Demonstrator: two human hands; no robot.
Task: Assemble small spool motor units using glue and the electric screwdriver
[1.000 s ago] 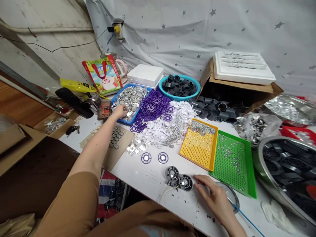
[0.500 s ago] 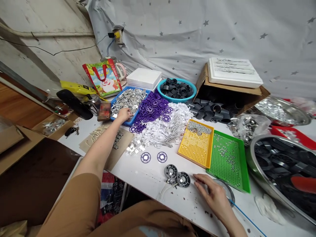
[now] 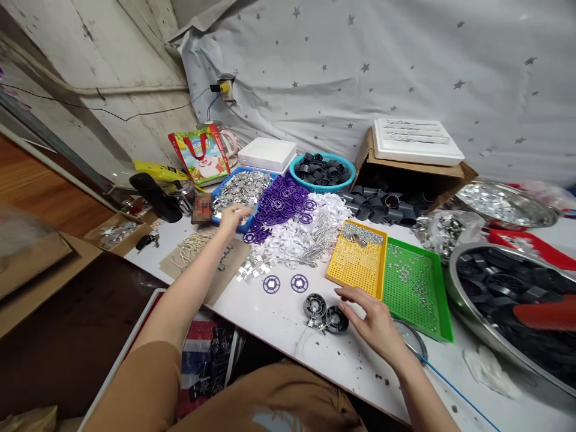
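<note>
My left hand (image 3: pixel 234 217) is at the front right corner of a blue tray (image 3: pixel 246 227) heaped with small shiny metal pieces (image 3: pixel 245 187). Its fingers are drawn together; what they hold, if anything, is blurred. My right hand (image 3: pixel 371 315) is open, fingertips over the edge of one of two black round parts (image 3: pixel 336 319) with pale wires. Whether it touches that part I cannot tell. Two purple rings (image 3: pixel 299 283) with white squares in their centres lie flat between the hands. A heap of purple rings (image 3: pixel 281 204) sits right of the blue tray.
White pieces (image 3: pixel 288 240) and thin metal strips are piled mid-table. A yellow tray (image 3: pixel 355 264) and a green tray (image 3: pixel 420 288) hold tiny beads. A steel bowl (image 3: pixel 456 282) of black parts stands at right. Behind are a turquoise basket (image 3: pixel 321 186) and a cardboard box (image 3: pixel 369 159).
My left hand has drawn up from the metal pieces to the tray's front right edge. My right hand has moved left and forward, onto the edge of the black part. The view has shifted slightly.
</note>
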